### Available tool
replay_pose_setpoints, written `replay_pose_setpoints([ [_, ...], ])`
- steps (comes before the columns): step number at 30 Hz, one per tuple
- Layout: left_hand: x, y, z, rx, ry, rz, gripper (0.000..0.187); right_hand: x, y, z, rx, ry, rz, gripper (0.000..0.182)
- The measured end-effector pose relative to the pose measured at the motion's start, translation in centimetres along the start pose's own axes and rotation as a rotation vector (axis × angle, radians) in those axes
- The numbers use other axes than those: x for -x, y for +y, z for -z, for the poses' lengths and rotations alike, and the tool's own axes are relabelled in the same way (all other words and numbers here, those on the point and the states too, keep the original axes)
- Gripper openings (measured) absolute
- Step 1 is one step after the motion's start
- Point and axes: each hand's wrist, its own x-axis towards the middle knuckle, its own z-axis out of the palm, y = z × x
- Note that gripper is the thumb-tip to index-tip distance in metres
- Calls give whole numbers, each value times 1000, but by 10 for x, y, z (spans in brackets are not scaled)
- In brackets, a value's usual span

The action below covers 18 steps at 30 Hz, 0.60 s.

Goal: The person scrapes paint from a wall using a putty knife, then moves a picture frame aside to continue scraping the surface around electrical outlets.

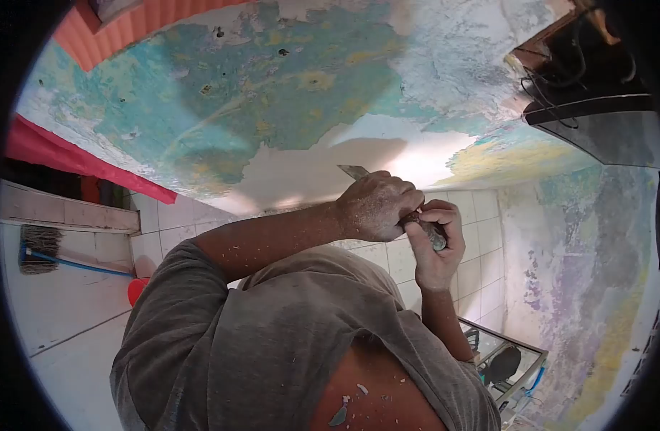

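Note:
My left hand (379, 206) is closed in a fist, its back dusted with pale powder. From the far side of that fist sticks a flat, pointed metal blade (354, 172), its handle hidden by the fingers. Right up against it, my right hand (439, 248) is closed, thumb and fingers pinching a small, dark, greyish piece (435, 235) whose kind I cannot tell. Both hands are in front of my chest, close to the wall (301, 108) with its flaking turquoise, yellow and white paint.
Paint flakes (338, 415) lie on my chest. A broom (40, 249) with a blue handle is at the left, near a red cloth (86, 154). A dark shelf with cables (596, 115) hangs upper right. Lower right stands a glass-topped table (513, 352).

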Motion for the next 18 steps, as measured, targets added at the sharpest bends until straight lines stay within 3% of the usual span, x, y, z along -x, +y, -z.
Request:
replay_pose_setpoints([
  [1,-4,0,1,-7,-66,43,25,-3,-1,2,183,-7,113,27],
  [5,-13,6,5,-188,-279,149,20,-15,-14,15,251,-136,123,28],
  [8,-11,1,-4,-299,-92,68,21,-29,-27,21,309,-234,181,27],
  [10,-13,3,1,-330,-19,64,22,-39,-48,17,480,-321,-24,25],
  [12,-14,6,8,-358,55,60,24,-45,-49,15,548,-355,26,25],
  [18,-18,8,36,-264,-174,185,22,-68,-71,14,707,-512,176,29],
])
